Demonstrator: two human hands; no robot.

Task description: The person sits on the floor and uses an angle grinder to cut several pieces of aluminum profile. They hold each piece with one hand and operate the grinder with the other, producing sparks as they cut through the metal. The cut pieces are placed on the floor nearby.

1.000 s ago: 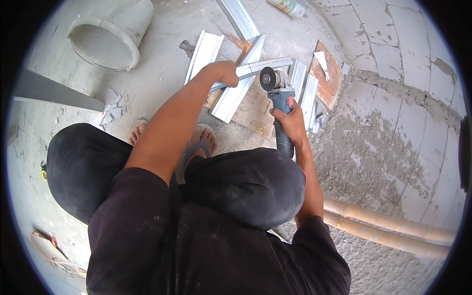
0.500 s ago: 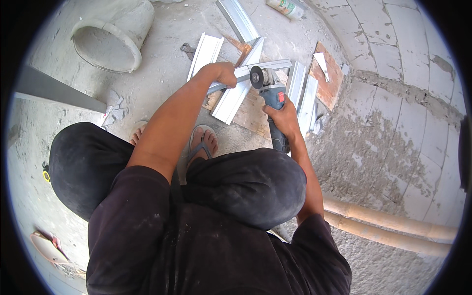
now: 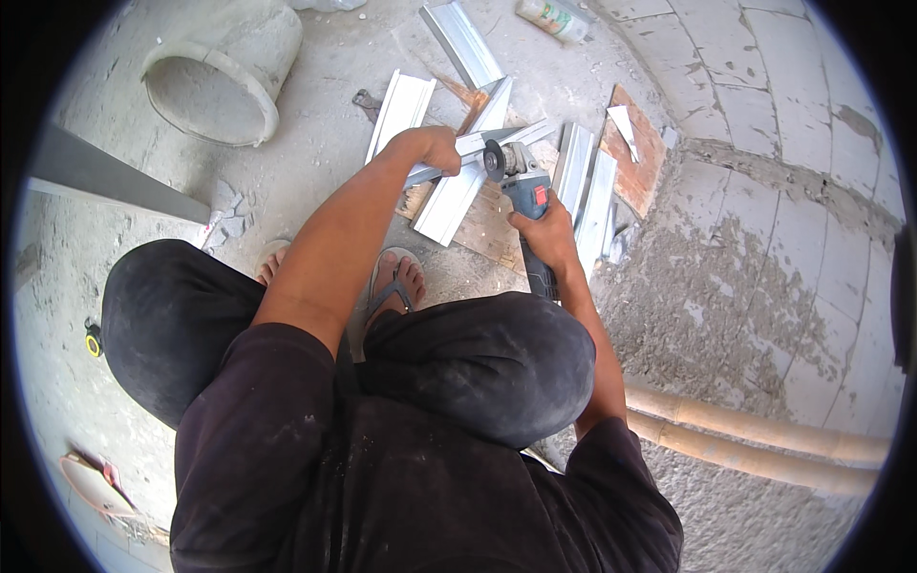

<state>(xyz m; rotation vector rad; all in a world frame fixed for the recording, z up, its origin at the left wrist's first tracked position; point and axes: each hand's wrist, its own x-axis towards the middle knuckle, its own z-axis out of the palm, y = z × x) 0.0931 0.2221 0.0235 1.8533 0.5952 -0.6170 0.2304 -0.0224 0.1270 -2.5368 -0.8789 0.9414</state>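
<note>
My right hand (image 3: 544, 232) is wrapped round the body of an angle grinder (image 3: 527, 196), a dark blue-grey tool with a red switch. Its dark cutting disc (image 3: 494, 160) stands close to a galvanised metal channel (image 3: 478, 144); I cannot tell whether the two touch. The fingers of my left hand (image 3: 437, 150) are closed on that channel, left of the disc. Beneath it, another metal channel (image 3: 449, 208) slants across a wooden board (image 3: 489, 224) on the floor.
More metal channels lie at the left (image 3: 399, 107), the back (image 3: 463, 43) and the right (image 3: 597, 205). A reddish board (image 3: 638, 153) rests by the block wall (image 3: 731, 57). A bucket (image 3: 267, 86) lies tipped at the far left. Bamboo poles (image 3: 745, 441) lie at right.
The channel in my left hand has tilted, its right end now angled further up. The grinder has shifted slightly left and down with my right hand.
</note>
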